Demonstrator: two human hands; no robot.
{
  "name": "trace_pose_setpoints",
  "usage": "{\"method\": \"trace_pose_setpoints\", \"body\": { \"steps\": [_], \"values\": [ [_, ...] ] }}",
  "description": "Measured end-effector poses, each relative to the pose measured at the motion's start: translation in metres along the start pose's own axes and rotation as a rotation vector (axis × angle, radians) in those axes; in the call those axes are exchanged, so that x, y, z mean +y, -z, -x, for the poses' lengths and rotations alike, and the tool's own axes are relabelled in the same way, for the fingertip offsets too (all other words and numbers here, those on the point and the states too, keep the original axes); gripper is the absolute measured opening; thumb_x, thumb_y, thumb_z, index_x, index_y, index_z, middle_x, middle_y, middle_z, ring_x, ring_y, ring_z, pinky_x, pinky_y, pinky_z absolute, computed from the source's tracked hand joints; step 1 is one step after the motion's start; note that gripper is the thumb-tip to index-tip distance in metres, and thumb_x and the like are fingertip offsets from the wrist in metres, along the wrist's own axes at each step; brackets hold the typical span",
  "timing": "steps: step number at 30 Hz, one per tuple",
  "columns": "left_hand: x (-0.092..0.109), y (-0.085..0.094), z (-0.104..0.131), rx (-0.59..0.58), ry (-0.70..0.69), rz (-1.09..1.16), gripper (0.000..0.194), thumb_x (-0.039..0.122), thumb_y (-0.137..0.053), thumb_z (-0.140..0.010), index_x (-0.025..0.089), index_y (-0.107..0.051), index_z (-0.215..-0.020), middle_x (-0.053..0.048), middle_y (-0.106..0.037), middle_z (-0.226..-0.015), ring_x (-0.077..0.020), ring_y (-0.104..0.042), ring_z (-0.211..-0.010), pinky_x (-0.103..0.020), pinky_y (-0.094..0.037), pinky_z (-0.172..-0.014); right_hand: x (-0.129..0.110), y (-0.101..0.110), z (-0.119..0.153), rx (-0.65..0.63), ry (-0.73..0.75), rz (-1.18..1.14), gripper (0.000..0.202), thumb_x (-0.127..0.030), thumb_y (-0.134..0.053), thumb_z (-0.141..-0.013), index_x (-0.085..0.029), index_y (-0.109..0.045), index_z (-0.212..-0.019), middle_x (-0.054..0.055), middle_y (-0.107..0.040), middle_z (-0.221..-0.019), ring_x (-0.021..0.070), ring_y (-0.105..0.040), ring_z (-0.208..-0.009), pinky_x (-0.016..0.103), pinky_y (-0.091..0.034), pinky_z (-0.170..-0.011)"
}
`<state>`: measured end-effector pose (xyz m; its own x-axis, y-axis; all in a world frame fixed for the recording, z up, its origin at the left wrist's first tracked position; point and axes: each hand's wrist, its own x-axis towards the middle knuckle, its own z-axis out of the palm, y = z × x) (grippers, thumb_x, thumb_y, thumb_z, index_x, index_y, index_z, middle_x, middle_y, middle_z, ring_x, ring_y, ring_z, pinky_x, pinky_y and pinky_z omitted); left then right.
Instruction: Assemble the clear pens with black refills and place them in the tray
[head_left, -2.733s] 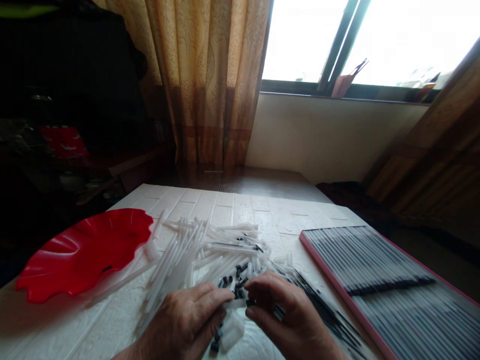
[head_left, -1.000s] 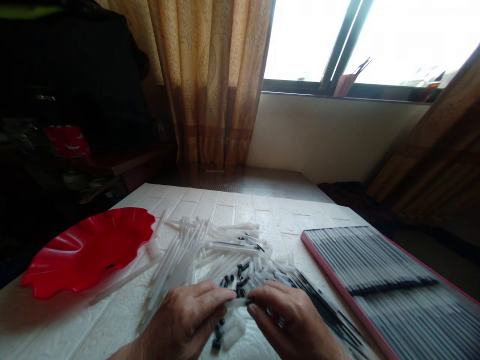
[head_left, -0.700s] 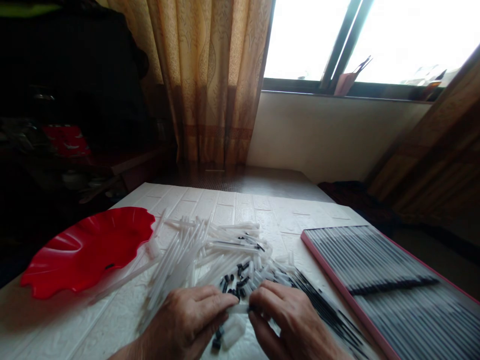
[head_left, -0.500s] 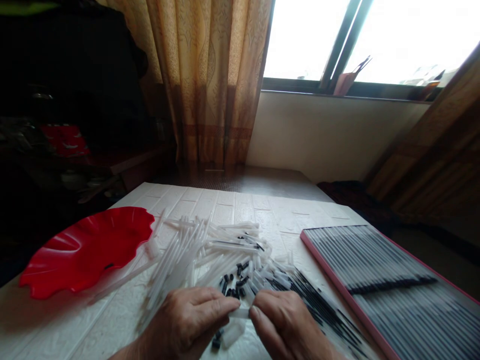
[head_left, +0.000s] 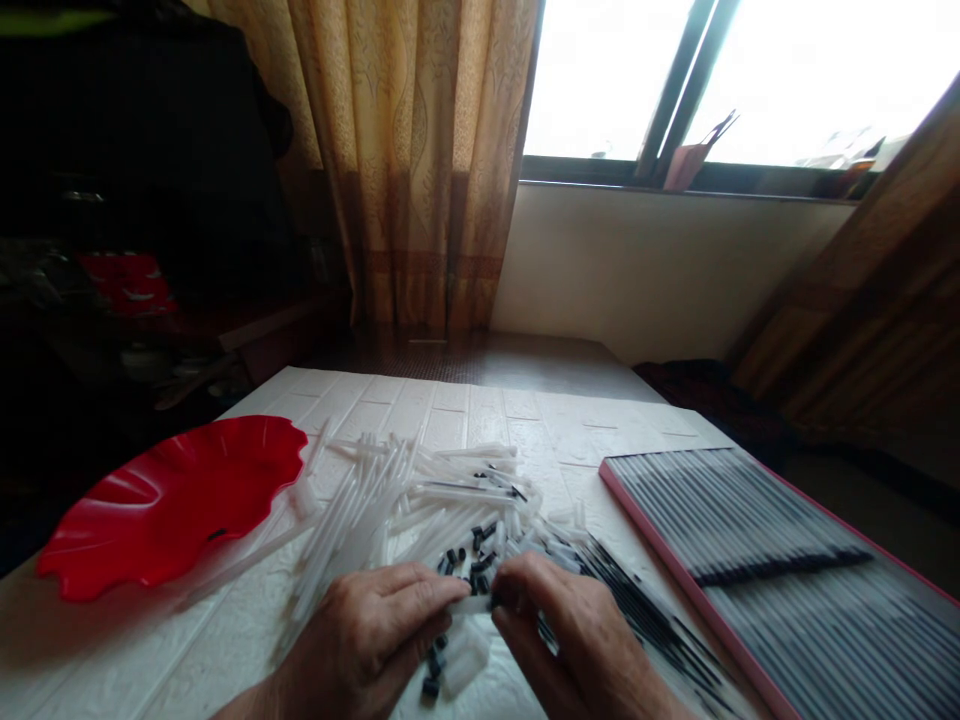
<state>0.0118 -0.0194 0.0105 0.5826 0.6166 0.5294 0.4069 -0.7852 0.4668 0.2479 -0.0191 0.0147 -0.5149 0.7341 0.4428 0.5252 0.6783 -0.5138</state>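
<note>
My left hand (head_left: pixel 375 635), fingers pinched, grips a short translucent white plastic tube (head_left: pixel 474 605) that points right. My right hand (head_left: pixel 566 625) closes thumb and forefinger around a small black piece (head_left: pixel 496 599) at the tube's right end; whether it sits inside the tube, I cannot tell. Loose black plugs (head_left: pixel 430 688) and short translucent caps (head_left: pixel 466 655) lie just below and behind the hands. Beyond my left hand is a heap of long translucent pen barrels (head_left: pixel 349 510). Thin black rods, like pen refills (head_left: pixel 637 610), lie beside my right hand, which partly covers them.
A red wavy-edged bowl (head_left: pixel 180 490) stands at the left with a small dark piece in it. On the right, a pink-edged tray (head_left: pixel 651 540) holds rows of translucent pens with dark cores. Everything rests on a white brick-patterned table cover (head_left: pixel 555 400).
My right hand has rotated and risen slightly, and a small black piece now shows between its fingers at the tube's end. My left hand has shifted slightly left, still gripping the tube.
</note>
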Motion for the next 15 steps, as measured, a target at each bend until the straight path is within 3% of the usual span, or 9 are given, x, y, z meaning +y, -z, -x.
{"method": "trace_pose_setpoints", "body": {
  "steps": [8,15],
  "values": [
    [-0.0023,-0.0013,-0.0009,0.004,-0.05,-0.024,0.024,0.021,-0.046,-0.105,0.018,-0.064,-0.121,-0.008,-0.078,-0.094,-0.0177,-0.077,-0.081,-0.022,-0.061,-0.072,-0.0024,-0.0063,-0.0057,0.114,0.146,0.282,0.042,-0.027,-0.03,-0.106,-0.022,-0.051,-0.07,-0.002,-0.058,-0.058,0.0118,-0.055,-0.046,0.024,-0.036,-0.047],
    [0.0,-0.0017,-0.0012,0.014,-0.057,-0.038,0.023,0.02,-0.047,-0.104,0.018,-0.066,-0.118,-0.007,-0.078,-0.09,-0.0164,-0.077,-0.076,-0.021,-0.061,-0.069,-0.002,-0.0082,-0.0044,0.099,0.114,0.244,0.056,-0.034,-0.021,-0.109,-0.023,-0.048,-0.062,-0.003,-0.056,-0.05,0.0095,-0.053,-0.039,0.023,-0.034,-0.044]
  ]
}}
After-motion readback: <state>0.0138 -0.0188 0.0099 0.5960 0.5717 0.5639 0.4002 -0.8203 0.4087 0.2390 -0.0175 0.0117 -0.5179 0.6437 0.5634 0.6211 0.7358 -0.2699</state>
